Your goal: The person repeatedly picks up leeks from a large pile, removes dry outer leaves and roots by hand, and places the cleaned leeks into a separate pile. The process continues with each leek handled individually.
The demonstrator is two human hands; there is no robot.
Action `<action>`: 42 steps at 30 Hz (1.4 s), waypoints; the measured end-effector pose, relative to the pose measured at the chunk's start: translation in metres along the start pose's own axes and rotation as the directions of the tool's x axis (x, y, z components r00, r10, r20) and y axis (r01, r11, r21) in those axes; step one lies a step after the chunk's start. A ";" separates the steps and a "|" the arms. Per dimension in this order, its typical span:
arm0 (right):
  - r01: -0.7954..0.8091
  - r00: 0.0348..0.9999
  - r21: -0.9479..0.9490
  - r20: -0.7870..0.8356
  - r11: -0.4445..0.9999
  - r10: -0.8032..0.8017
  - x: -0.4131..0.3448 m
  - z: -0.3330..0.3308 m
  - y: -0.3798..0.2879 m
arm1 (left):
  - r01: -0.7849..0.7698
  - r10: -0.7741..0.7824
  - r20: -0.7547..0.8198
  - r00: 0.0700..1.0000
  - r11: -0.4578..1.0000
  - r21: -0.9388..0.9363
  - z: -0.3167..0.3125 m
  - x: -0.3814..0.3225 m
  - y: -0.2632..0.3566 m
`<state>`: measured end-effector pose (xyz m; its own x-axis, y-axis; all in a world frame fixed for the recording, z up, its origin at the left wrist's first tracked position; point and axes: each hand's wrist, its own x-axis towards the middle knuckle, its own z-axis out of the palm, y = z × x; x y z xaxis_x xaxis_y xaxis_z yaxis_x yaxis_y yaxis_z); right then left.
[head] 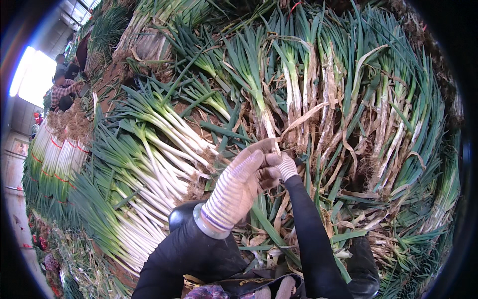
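Note:
My left hand (242,183), in a striped knit work glove with a pale bangle at the wrist, has its fingers bent around the lower end of a green onion (263,112). Close beyond it, my right hand (287,167) in a similar glove is at the root end of the same stalk; its fingers are mostly hidden. The stalk's green leaves point away from me. To the left lie peeled green onions (164,160) with clean white stems and bushy roots. Unpeeled green onions (325,101) with dry brown skins lie ahead and to the right.
Bundles of green onions (61,157) tied with red bands lie at the far left. Two people (65,89) sit low at the upper left. Stripped leaves (276,231) litter the ground around my legs. More onions are piled at the top and along the right rim.

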<state>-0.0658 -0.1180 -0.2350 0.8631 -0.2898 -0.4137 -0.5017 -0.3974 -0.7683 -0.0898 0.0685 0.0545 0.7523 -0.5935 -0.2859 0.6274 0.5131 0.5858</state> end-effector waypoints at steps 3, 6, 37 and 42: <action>0.043 0.989 0.403 0.115 0.914 -0.097 -0.064 -0.056 -0.039 | -0.090 0.089 -0.028 0.996 0.996 -0.021 -0.010 0.008 -0.006; 0.191 0.973 0.453 0.028 0.871 -0.228 -0.166 -0.095 -0.077 | -0.132 0.131 -0.101 0.986 0.991 -0.007 -0.023 0.026 -0.016; 0.608 0.729 0.278 -0.566 0.743 -0.385 -0.235 -0.122 -0.142 | -0.103 0.117 0.134 0.984 0.989 -0.106 0.047 0.050 -0.095; 0.632 0.644 0.103 -0.620 0.768 -0.447 -0.234 -0.120 -0.140 | -0.243 0.237 -0.099 0.966 0.968 -0.056 0.047 0.055 -0.080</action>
<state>-0.2047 -0.0991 0.0281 0.7444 -0.5491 0.3800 0.1663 -0.3987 -0.9019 -0.1075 -0.0342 0.0277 0.8957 -0.3908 -0.2123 0.4358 0.6762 0.5939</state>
